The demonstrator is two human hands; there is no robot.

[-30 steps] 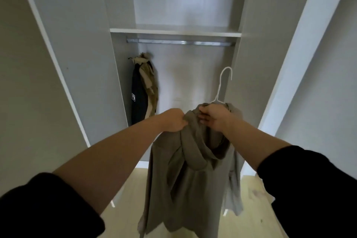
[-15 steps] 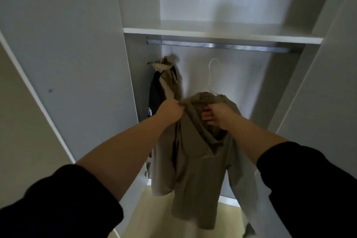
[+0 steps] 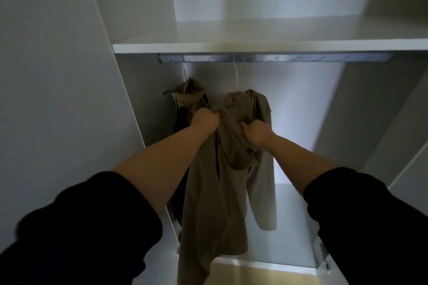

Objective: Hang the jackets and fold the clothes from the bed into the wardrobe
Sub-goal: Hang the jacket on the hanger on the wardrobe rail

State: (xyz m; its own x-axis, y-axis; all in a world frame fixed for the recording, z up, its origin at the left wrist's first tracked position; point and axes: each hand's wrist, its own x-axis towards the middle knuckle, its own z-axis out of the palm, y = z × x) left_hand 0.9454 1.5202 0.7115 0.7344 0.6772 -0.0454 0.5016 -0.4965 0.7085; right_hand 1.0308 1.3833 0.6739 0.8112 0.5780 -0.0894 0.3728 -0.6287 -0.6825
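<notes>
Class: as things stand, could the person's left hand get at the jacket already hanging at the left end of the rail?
Probably yes: the left hand grips the beige hoodie right beside the hanging jacket, with nothing between, but must let go first.

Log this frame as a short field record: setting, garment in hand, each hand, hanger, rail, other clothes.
setting: open white wardrobe, shelf above rail
garment: beige hooded jacket, hanging full length
left hand: grips jacket fabric near the collar
right hand: grips the hood area
hanger: white wire hanger, hook up at the rail
rail: metal rail under shelf
other clothes: dark and tan garments hung at far left
</notes>
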